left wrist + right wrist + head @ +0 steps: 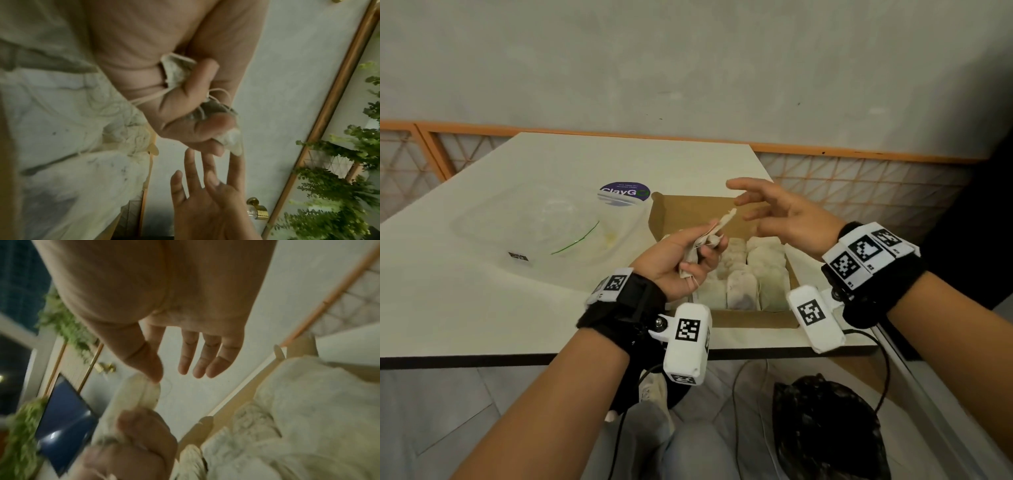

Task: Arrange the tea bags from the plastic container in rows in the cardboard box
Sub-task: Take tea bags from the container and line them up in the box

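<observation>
My left hand (pixel 688 257) grips a bunch of tea bags (pixel 717 228) above the left edge of the cardboard box (pixel 750 320); in the left wrist view the tea bags (pixel 230 139) and their strings stick out between the curled fingers. My right hand (pixel 763 209) hovers over the far part of the box with fingers spread and holds nothing; its thumb (pixel 152 368) is just short of the bag tips (pixel 139 392). Rows of tea bags (pixel 756 270) fill the near part of the box. The clear plastic container (pixel 534 226) sits on the table to the left.
The white table (pixel 482 308) carries a round blue sticker (pixel 624 194) behind the box. An orange-framed lattice railing (pixel 859 178) runs behind the table. A dark bag (pixel 825 425) and cables lie on the floor below the table's near edge.
</observation>
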A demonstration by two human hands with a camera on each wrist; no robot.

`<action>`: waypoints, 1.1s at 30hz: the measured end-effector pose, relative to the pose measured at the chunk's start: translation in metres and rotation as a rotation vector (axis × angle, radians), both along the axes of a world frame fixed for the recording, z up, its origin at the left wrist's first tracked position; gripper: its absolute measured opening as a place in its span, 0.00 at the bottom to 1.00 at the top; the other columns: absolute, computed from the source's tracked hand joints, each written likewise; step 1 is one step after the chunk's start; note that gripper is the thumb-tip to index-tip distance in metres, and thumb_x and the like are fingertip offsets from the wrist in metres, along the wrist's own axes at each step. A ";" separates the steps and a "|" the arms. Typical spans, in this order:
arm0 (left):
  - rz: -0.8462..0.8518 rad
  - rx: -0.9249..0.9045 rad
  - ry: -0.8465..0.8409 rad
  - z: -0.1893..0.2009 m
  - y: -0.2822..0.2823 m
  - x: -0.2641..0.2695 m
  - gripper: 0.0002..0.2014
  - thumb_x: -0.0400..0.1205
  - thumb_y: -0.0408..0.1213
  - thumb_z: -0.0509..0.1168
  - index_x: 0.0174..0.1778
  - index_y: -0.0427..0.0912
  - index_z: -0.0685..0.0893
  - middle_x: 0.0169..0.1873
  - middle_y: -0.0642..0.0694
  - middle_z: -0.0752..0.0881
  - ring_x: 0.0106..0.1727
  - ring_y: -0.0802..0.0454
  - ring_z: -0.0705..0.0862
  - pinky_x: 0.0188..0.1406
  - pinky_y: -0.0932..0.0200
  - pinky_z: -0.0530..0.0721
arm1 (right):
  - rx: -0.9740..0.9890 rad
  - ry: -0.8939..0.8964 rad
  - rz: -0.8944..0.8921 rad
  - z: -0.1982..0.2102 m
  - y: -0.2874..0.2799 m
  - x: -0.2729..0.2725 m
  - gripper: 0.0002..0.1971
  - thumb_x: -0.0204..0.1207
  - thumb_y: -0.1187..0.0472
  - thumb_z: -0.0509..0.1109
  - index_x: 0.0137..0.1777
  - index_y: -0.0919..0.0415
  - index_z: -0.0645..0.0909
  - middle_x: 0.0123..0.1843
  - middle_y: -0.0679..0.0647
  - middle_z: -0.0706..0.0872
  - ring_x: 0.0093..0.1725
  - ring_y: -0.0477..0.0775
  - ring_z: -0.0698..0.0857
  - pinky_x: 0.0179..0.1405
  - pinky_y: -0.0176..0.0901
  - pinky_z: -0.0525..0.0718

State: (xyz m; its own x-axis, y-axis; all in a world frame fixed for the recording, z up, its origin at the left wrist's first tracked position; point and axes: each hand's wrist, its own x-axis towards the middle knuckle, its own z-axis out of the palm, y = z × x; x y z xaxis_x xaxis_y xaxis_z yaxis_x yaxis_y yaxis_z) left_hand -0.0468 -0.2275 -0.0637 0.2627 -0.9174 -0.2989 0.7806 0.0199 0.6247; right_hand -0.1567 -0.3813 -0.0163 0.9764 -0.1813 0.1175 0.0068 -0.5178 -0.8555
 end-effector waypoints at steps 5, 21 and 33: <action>-0.060 0.114 -0.183 0.003 0.003 -0.005 0.11 0.79 0.45 0.62 0.40 0.40 0.82 0.29 0.49 0.84 0.19 0.64 0.75 0.08 0.78 0.60 | -0.096 -0.074 -0.061 0.003 0.012 0.001 0.06 0.70 0.66 0.75 0.46 0.56 0.86 0.55 0.53 0.87 0.52 0.39 0.83 0.51 0.23 0.77; 0.423 0.032 -0.330 -0.017 0.011 0.011 0.10 0.84 0.42 0.61 0.41 0.42 0.81 0.37 0.49 0.83 0.23 0.63 0.77 0.11 0.73 0.62 | -0.351 0.520 0.060 -0.018 0.002 0.007 0.05 0.70 0.59 0.76 0.45 0.50 0.88 0.39 0.46 0.86 0.35 0.37 0.79 0.42 0.31 0.74; 0.328 -0.001 -0.241 -0.017 0.011 0.012 0.13 0.85 0.47 0.59 0.44 0.40 0.81 0.42 0.46 0.85 0.25 0.61 0.80 0.09 0.74 0.63 | -0.669 0.278 -0.153 -0.006 0.012 0.014 0.20 0.70 0.58 0.76 0.62 0.53 0.79 0.49 0.48 0.77 0.44 0.47 0.78 0.48 0.36 0.76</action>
State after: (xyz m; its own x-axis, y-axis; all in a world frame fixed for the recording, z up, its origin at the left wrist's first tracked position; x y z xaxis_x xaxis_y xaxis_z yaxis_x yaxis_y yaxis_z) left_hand -0.0345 -0.2167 -0.0810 0.6040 -0.7735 -0.1922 0.5641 0.2445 0.7887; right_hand -0.1422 -0.3689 -0.0220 0.9559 -0.2938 0.0030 -0.2778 -0.9070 -0.3164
